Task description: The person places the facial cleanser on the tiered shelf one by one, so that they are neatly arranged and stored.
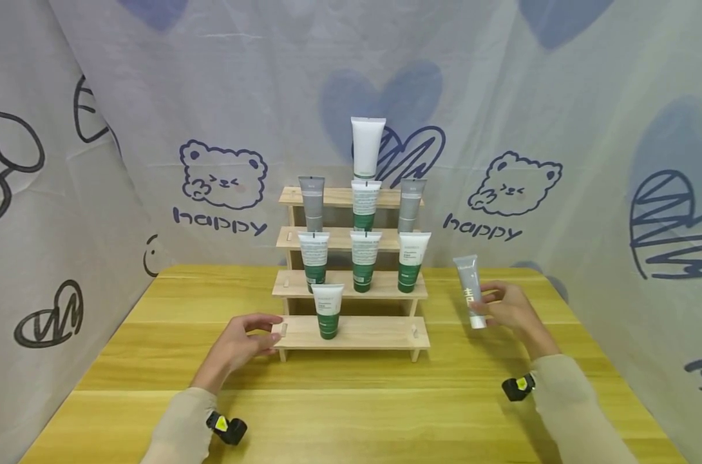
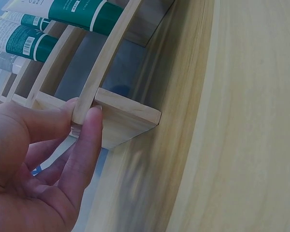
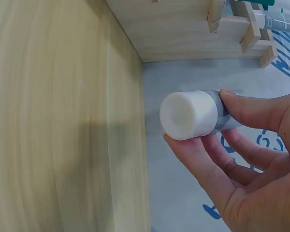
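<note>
My right hand [image 1: 509, 310] holds a grey squeeze tube [image 1: 469, 283] by its lower end, slightly tilted, above the table right of the rack. Its white cap [image 3: 188, 115] points toward the right wrist camera, with thumb and fingers on either side. My left hand [image 1: 243, 341] pinches the left end of the bottom step of a wooden tiered rack [image 1: 380, 332]; thumb and index finger meet on the board's end [image 2: 84, 104] in the left wrist view. On that bottom step stands one white-and-green tube [image 1: 328, 310], left of the middle.
Three white-and-green tubes, one of them at centre [image 1: 365, 261], stand on the second step. Above them are two grey tubes, left [image 1: 313, 203] and right [image 1: 410, 205], around a white-and-green one [image 1: 364, 205]. A large white tube [image 1: 367, 147] tops the rack. A patterned curtain [image 1: 223, 77] hangs behind the table [image 1: 351, 412].
</note>
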Demonstrator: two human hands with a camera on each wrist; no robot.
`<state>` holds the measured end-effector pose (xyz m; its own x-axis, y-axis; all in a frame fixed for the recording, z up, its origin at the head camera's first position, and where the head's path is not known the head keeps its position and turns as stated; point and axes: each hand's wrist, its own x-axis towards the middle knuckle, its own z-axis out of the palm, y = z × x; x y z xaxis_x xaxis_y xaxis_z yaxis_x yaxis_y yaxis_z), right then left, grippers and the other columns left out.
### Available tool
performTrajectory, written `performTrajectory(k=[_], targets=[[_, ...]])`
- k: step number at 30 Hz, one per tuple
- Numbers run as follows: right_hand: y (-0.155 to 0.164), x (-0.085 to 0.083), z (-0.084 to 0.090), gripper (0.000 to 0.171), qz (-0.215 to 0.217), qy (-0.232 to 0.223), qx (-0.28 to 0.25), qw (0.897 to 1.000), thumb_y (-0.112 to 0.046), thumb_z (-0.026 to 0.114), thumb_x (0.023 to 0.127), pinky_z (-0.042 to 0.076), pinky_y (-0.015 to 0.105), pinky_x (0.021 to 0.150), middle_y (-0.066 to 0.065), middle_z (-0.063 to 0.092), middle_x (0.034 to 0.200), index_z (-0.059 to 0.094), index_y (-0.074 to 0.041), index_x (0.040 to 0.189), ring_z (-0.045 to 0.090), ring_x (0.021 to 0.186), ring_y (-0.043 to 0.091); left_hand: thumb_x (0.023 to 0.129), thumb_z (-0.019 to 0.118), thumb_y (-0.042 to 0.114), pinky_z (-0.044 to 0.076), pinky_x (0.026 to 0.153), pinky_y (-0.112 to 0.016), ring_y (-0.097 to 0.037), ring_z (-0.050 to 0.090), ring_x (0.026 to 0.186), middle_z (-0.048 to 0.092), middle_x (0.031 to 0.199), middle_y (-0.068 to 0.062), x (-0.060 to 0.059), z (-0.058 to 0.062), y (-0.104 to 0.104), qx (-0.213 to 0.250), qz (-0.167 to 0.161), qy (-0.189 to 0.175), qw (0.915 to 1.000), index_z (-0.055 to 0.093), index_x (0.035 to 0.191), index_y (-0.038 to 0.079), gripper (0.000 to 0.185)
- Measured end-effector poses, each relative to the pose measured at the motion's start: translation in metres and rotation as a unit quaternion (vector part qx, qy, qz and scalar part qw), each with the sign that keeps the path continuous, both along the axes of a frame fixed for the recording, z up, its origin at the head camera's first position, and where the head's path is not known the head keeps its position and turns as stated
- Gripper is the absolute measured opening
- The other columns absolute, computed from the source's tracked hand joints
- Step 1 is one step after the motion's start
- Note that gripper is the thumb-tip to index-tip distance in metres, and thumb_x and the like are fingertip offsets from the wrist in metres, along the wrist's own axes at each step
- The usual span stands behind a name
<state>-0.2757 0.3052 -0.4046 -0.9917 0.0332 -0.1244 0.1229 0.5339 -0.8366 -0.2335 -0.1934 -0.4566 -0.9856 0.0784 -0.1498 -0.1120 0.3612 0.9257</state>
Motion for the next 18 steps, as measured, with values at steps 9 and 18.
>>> performTrajectory(k=[9, 18], targets=[[-0.012, 0.003, 0.003, 0.062, 0.025, 0.010, -0.033, 0.999, -0.010, 0.073, 0.082, 0.060, 0.038, 0.078, 0.030, 0.051, 0.125, 0.042, 0.004, 0.134, 0.063, 0.092, 0.025, 0.087, 0.069, 0.014, 0.060, 0.078, -0.032, -0.017, 0.065, 0.094, 0.059, 0.124, -0.012, 0.001, 0.000, 0.000, 0.008, 0.001, -0.005, 1.0000, 0.063, 0.122, 0.013, 0.035], [-0.029, 0.008, 0.011, 0.059, 0.033, 0.025, -0.029, 0.999, -0.009, 0.073, 0.082, 0.060, 0.037, 0.079, 0.027, 0.052, 0.124, 0.044, 0.003, 0.133, 0.063, 0.095, 0.026, 0.087, 0.070, 0.014, 0.060, 0.078, -0.032, -0.017, 0.065, 0.093, 0.059, 0.125, -0.012, -0.001, -0.001, 0.000, 0.008, 0.000, -0.002, 1.0000, 0.063, 0.121, 0.014, 0.035]])
